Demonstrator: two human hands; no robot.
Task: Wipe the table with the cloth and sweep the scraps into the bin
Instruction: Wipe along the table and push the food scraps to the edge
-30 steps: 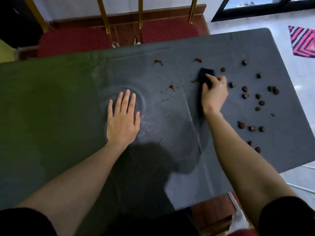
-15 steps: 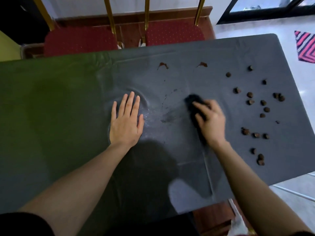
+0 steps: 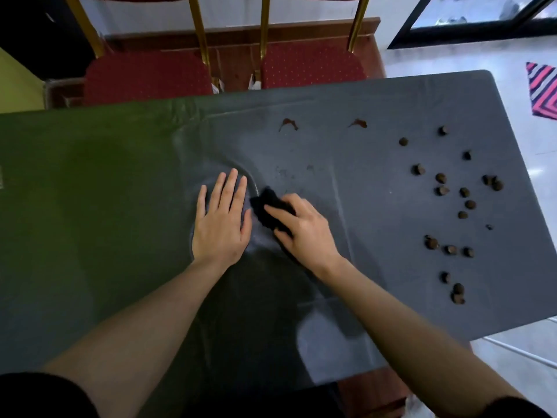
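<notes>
Left half of frame: table (image 3: 90,191) under a dark covering, green-tinted on this side, grey further right. Upper left and upper centre: two red-seated chairs (image 3: 147,75) with gold legs, pushed against the far table edge.

Centre: left hand (image 3: 223,221) lies flat on the covering, fingers straight and slightly spread, grasping nothing; the covering is rucked in an arc around its fingertips. Just beside it, right hand (image 3: 304,227) presses a small black cloth (image 3: 266,206) onto the table, fingers curled over it; the cloth nearly touches the left thumb.

Upper centre: two brown smears (image 3: 289,123) near the far edge, unwiped. Right of centre: about twenty small brown scraps (image 3: 441,179) scattered in a loose vertical band, well apart from the cloth. Far right edge: a striped pink mat (image 3: 545,92) on the pale floor.

Versus 0.5 s ago: cloth and right hand have shifted left, from mid-table to beside the left hand. Left hand, smears and scraps unmoved.
</notes>
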